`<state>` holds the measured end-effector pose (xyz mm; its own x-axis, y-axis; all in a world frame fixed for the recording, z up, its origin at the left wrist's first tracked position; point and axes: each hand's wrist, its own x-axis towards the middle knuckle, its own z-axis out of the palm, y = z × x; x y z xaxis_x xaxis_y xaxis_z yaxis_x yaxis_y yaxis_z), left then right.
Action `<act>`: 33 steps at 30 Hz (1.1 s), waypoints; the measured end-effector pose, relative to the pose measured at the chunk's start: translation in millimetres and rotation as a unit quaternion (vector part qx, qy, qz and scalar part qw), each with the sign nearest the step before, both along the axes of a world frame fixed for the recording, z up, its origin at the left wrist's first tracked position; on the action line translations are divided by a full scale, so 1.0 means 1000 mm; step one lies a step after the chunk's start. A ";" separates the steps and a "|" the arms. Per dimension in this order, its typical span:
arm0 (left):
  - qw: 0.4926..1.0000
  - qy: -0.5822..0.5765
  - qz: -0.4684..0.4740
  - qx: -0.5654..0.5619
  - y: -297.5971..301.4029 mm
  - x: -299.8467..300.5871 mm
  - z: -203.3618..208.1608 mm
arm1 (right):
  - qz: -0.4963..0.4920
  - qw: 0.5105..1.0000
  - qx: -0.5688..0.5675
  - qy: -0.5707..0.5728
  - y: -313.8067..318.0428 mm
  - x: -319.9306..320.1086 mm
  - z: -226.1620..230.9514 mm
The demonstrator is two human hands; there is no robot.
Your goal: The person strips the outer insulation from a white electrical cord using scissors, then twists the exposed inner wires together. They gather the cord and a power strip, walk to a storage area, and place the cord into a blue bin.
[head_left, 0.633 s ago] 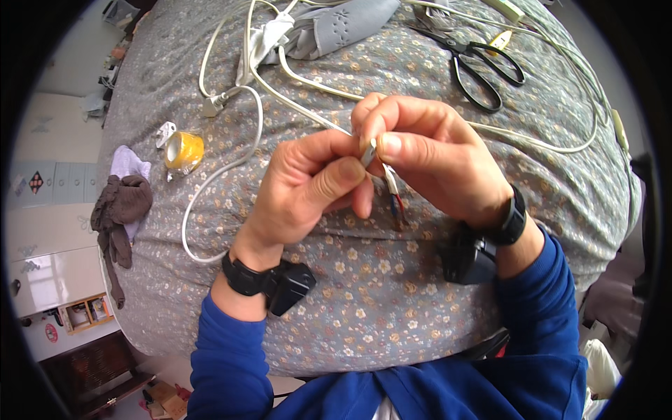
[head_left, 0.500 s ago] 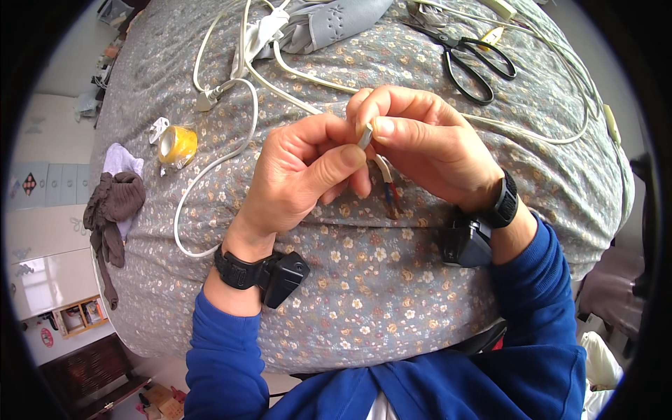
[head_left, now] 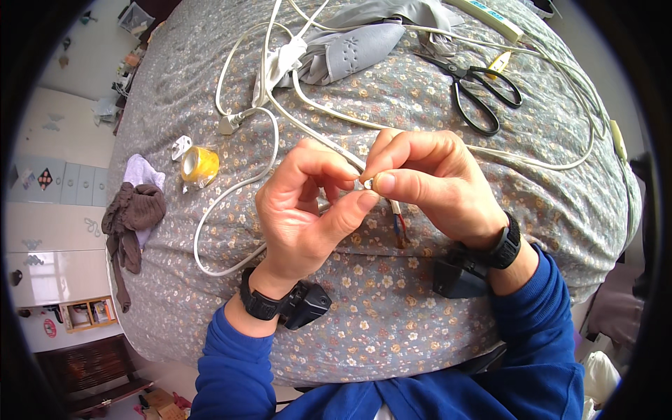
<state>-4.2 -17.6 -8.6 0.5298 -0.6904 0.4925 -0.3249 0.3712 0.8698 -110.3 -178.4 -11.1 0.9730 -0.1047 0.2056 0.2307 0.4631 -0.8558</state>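
My right hand (head_left: 437,185) pinches a small whitish piece (head_left: 368,184) between thumb and forefinger; its kind is too small to make out. My left hand (head_left: 304,213) has its thumb and forefinger closed in on the same piece from the other side. A white cable (head_left: 315,134) runs down from the upper left to my fingers, which cover part of it. Just below my right fingertips shows a stripped cable end with blue and red-brown wires (head_left: 400,227). Both wrists wear black straps with black boxes.
Black-handled scissors (head_left: 483,87) lie at the upper right beside a yellow tool (head_left: 499,63). A power strip (head_left: 490,19), looped cables, grey cloth (head_left: 360,52), a white plug (head_left: 229,124), yellow tape (head_left: 199,165) and brown cloth (head_left: 136,210) rest on the flowered bedspread (head_left: 350,301).
Both hands sit lower in the picture, and the bed's things have shifted down and right with the view. The whitish piece shows less between my fingertips, and my left thumb and forefinger are slightly farther apart.
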 end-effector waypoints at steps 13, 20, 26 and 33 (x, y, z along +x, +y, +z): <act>0.998 0.056 -0.001 -0.037 0.002 -0.002 0.002 | 0.000 0.995 -0.082 0.061 0.005 0.002 0.003; 0.996 0.087 -0.024 -0.026 0.002 -0.005 0.005 | 0.007 0.994 -0.096 0.047 0.002 0.001 0.004; 0.991 0.129 -0.016 0.014 0.005 -0.001 0.007 | -0.030 0.983 -0.180 0.005 0.002 0.002 0.002; 0.979 0.198 -0.010 0.055 0.009 -0.002 0.008 | -0.057 0.984 -0.162 0.045 0.006 -0.002 0.006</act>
